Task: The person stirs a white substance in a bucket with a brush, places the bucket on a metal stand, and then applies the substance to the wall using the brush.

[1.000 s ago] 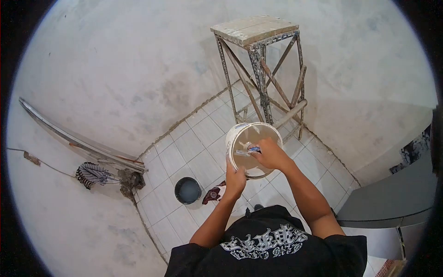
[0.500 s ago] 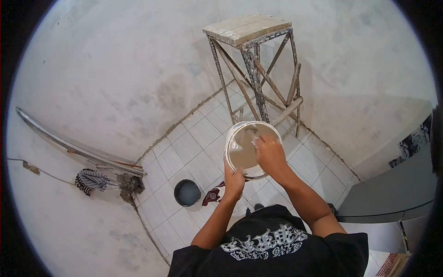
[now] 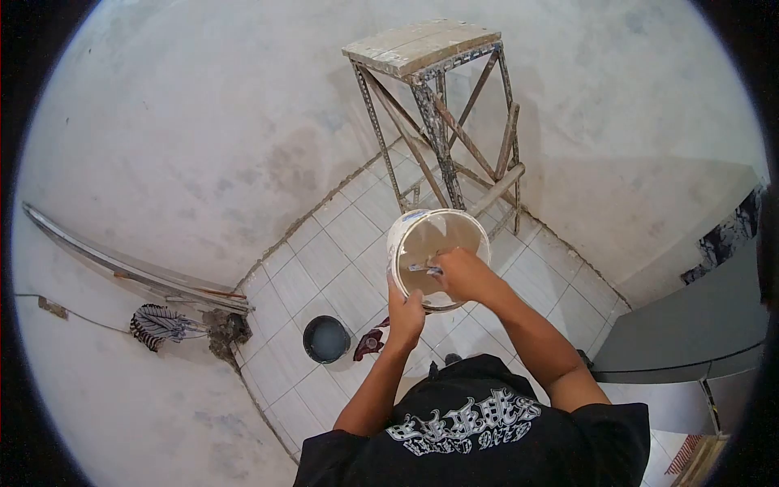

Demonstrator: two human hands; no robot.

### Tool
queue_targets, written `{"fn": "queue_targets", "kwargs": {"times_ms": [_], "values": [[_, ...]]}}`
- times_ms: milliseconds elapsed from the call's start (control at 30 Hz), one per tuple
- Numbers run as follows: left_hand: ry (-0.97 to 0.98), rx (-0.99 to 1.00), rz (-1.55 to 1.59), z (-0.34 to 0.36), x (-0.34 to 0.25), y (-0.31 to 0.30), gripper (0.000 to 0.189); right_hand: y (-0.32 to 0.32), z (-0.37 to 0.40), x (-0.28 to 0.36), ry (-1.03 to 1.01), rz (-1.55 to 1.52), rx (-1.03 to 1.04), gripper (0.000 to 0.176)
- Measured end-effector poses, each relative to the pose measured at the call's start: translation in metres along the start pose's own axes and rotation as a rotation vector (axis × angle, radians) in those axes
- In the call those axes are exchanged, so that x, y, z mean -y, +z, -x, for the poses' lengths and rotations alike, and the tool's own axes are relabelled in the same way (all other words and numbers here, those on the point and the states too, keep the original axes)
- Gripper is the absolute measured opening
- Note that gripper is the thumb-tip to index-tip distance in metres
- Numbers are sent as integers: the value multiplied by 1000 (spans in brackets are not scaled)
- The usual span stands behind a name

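A white plastic bucket (image 3: 394, 253) is tilted so that its mouth faces me, with a beige, wet-looking coating or mix inside. My left hand (image 3: 406, 315) is closed on the near-left edge of the bucket, thumb over the rim. Inside the mouth is my right hand (image 3: 464, 276), its fingers closed around a small pale tool (image 3: 420, 269) that points left. The tool's kind is too small to make out, and my fingers hide part of it.
A paint-spattered metal stand with a wooden top (image 3: 422, 50) stands in the corner beyond the bucket. On the tiled floor (image 3: 296, 280) are a black bucket of greyish liquid (image 3: 327, 339) and a dark red cloth (image 3: 371, 342). Long metal strips (image 3: 122, 258) lie along the left wall.
My right hand has moved down and slightly left inside the bucket, and the pale tool now shows more clearly. The left hand keeps its hold on the rim.
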State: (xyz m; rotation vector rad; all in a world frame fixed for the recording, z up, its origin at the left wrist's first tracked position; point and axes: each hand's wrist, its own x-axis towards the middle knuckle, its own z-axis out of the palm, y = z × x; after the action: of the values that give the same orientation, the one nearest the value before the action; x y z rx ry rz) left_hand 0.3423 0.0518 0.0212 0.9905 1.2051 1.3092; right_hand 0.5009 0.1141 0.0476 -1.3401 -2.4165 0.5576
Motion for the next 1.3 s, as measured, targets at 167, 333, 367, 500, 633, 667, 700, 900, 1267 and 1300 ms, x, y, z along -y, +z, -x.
{"fn": "queue_targets", "kwargs": {"times_ms": [167,333,367,500,633,667,700,900,1267,1300], "values": [[-30,-60,10,2,-4,-2,62,-30,-2,5,97,-194,-261,18],[29,-32,-13,4,-11,-4,64,-3,-13,4,175,-16,-316,16],[29,-25,-12,4,-11,-5,65,5,-12,4,129,-14,-265,16],[94,4,-159,6,-10,-12,67,11,-4,24,76,-108,-214,21],[16,-17,-40,5,-8,-14,66,-7,1,26,60,-248,-179,20],[20,-43,1,5,-7,-14,66,-12,1,26,29,-367,-250,22],[18,-41,2,6,-8,-13,66,-12,-1,25,31,-366,-250,22],[57,-34,-31,8,-1,-7,63,27,-19,9,334,-363,-321,24],[115,22,-211,5,-1,-17,69,40,-26,35,116,15,-245,14],[116,21,-210,5,-1,-17,69,48,-27,32,114,16,-245,14]]}}
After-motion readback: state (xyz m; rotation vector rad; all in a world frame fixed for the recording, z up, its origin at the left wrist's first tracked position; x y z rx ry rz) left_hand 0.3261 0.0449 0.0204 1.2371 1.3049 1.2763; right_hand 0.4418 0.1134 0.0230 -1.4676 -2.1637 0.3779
